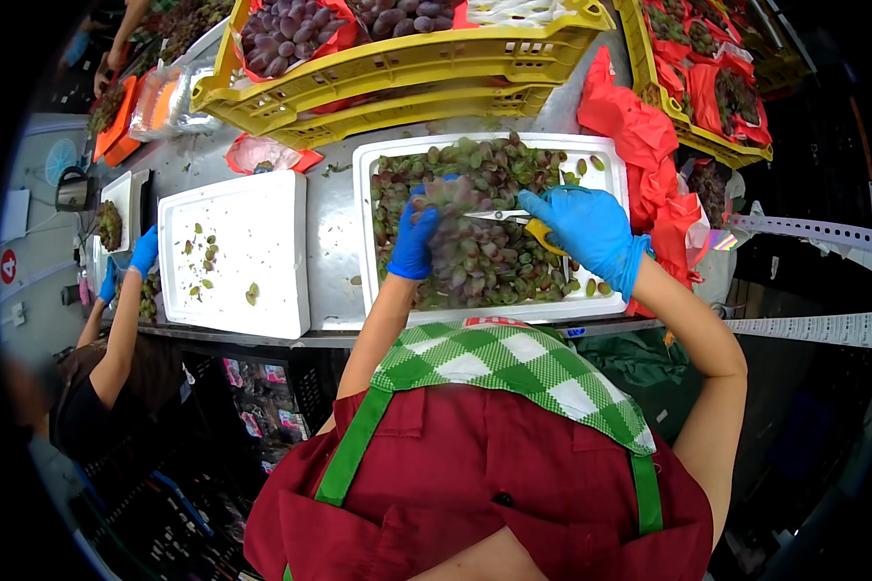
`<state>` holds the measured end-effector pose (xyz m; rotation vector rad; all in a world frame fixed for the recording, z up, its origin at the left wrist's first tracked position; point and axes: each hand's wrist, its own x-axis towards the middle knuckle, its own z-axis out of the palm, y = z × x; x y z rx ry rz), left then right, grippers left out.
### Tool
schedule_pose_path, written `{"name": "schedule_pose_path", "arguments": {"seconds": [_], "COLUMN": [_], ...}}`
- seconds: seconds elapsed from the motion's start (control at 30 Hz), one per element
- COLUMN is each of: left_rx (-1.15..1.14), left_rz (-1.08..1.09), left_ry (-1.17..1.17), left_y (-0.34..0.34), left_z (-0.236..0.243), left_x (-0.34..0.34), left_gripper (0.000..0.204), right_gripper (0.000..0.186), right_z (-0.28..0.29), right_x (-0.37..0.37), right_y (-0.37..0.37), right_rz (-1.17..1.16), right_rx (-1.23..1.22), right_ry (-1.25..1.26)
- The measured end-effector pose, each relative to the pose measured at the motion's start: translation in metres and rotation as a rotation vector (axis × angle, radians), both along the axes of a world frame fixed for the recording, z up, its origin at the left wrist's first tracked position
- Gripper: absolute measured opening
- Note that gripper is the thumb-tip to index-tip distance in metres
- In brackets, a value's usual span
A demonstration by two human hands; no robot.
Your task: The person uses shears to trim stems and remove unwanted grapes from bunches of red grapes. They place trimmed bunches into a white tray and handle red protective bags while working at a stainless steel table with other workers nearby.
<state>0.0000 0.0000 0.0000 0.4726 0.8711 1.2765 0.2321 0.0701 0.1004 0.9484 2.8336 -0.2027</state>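
Note:
My left hand (pixel 414 237), in a dark blue glove, holds a blurred bunch of purplish grapes (pixel 465 252) above a white foam box (pixel 366 189) full of loose green and red grapes (pixel 499 155). My right hand (pixel 591 230), in a lighter blue glove, grips yellow-handled scissors (pixel 543 235) with their blades pointing left into the bunch. Part of my left fingers is hidden by the grapes.
Yellow crates (pixel 378 97) with grapes stand behind, another crate (pixel 688 126) at right with red paper (pixel 639 145). Left is a white foam box (pixel 233 300) with stray grapes. A co-worker (pixel 126 310) in blue gloves works at the far left of the steel table (pixel 334 290).

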Motion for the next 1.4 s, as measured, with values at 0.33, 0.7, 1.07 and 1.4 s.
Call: {"name": "schedule_pose_path", "arguments": {"seconds": [0.33,0.7,1.07,1.4], "left_rx": [-0.129,-0.411,-0.076,0.182], "left_rz": [0.070,0.023,-0.190,-0.436], "left_ry": [-0.095,0.107,0.240,-1.107], "left_y": [0.006,0.027,0.026,-0.014], "left_z": [0.001,0.027,0.061,0.005], "left_x": [0.004,0.009,-0.032,-0.029], "left_gripper": [0.044,0.052,0.052,0.061], "right_gripper": [0.041,0.063,0.040,0.037], "right_z": [-0.065,-0.052,-0.109,-0.049], "right_x": [0.015,-0.057,-0.026,-0.075], "right_y": [-0.030,-0.044,-0.023,-0.032], "right_rz": [-0.586,-0.706,-0.764,-0.831], "right_rx": [-0.414,-0.639,-1.425,-1.392], "right_ry": [0.788,0.944,1.500,1.297]}}
